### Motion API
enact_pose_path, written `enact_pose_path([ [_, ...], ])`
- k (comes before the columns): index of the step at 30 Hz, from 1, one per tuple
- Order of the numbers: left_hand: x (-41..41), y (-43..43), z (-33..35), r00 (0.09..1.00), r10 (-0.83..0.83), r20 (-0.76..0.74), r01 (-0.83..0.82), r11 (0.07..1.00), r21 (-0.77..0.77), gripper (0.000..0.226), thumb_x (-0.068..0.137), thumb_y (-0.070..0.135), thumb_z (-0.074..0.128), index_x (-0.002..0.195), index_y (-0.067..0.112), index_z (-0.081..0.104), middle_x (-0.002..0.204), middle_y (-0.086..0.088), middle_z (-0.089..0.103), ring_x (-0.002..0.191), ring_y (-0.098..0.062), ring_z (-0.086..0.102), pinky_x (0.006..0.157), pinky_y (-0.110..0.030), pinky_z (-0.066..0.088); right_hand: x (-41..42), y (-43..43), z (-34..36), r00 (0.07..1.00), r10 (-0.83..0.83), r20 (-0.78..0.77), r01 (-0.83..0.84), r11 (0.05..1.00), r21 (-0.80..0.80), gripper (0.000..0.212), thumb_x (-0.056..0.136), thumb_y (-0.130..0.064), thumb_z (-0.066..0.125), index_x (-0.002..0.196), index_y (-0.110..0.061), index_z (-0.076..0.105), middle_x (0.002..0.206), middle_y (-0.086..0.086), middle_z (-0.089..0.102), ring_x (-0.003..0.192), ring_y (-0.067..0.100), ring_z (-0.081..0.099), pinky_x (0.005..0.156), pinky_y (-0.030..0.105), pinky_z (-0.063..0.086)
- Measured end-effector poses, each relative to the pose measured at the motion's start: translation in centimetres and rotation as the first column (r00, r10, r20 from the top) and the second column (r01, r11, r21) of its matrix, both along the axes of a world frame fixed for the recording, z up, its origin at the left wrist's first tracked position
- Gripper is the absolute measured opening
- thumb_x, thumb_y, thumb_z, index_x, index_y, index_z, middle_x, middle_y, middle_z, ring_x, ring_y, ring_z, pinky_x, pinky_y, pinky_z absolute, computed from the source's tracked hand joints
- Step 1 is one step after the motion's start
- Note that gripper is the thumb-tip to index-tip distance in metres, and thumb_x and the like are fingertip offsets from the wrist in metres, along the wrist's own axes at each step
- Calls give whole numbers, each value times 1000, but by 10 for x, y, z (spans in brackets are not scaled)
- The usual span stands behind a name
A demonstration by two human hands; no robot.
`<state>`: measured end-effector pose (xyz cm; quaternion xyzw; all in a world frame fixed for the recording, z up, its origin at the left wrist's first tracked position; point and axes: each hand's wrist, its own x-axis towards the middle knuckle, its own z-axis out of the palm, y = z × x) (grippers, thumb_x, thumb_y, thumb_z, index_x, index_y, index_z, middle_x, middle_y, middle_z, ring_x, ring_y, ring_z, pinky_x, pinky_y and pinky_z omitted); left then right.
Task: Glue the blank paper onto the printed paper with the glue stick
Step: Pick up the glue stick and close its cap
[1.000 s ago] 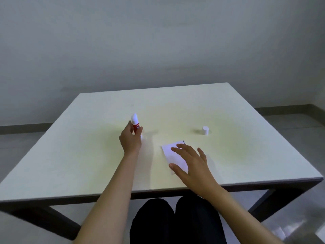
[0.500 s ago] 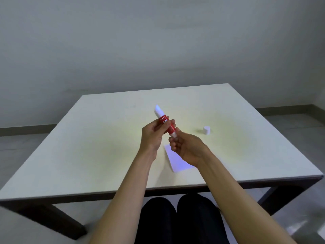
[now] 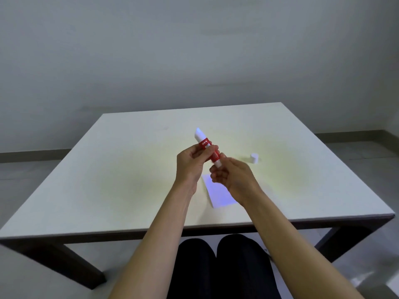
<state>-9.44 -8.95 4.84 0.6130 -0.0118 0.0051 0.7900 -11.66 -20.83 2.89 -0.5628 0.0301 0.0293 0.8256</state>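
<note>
- glue stick (image 3: 207, 148) held tilted above the table (image 3: 129, 169), tip toward 11 o'clock.
- left hand (image 3: 191, 164) clamps its red body; right hand (image 3: 232, 174) pinches the white base.
- paper (image 3: 218, 194) lies flat beneath; cap (image 3: 254, 158) at 3 o'clock.

A square white table (image 3: 121, 186) fills the middle of the view, its top pale with a faint yellowish cast toward the centre, a dark edge along the near side and dark legs underneath. Lying flat on it, near the front edge and a little right of centre, is a white sheet of paper (image 3: 218, 195) (partly covered from this angle, so its full outline can't be made out). Further back and to the right stands a small white cap (image 3: 254, 158), upright, well apart from the paper.
</note>
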Motion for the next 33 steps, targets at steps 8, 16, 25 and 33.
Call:
enact_pose_path([
  [8, 3, -5, -2, 996, 85, -13, -84, 994, 72, 12, 71, 17, 79, 81, 12, 74, 73, 3, 75, 74, -15, 73, 81, -24, 54, 1, 1, -4, 988, -134, 75, 152, 925, -347, 40, 90, -47, 52, 104, -10, 57, 72, -3, 68, 55, 14, 59, 52, 19, 47],
  [16, 4, -9, -3, 976, 210, -58, -198, 966, 168, 21, 67, 31, 81, 73, 14, 71, 69, 3, 74, 79, -17, 73, 76, -23, 50, -6, 4, -3, 941, -182, 286, 303, 832, -466, 18, 88, -20, 63, 82, -6, 54, 71, 10, 66, 56, 19, 64, 55, 30, 51],
  [25, 2, 3, -3, 930, 339, 144, -368, 824, 431, 25, 67, 31, 81, 75, 17, 62, 67, 5, 67, 63, -9, 61, 62, -20, 43, 34, -35, -35, 877, 41, 479, 475, 90, -876, 63, 86, -51, 53, 138, -19, 42, 147, 11, 38, 130, 29, 38, 99, 45, 35],
  [33, -2, 16, -6, 914, 257, 316, -400, 705, 585, 20, 69, 23, 79, 82, 15, 66, 77, 7, 67, 74, -11, 61, 62, -16, 41, 58, -84, -48, 966, -27, 255, 235, -305, -923, 39, 94, -11, 42, 132, -18, 50, 120, 9, 61, 107, 32, 52, 89, 37, 36],
])
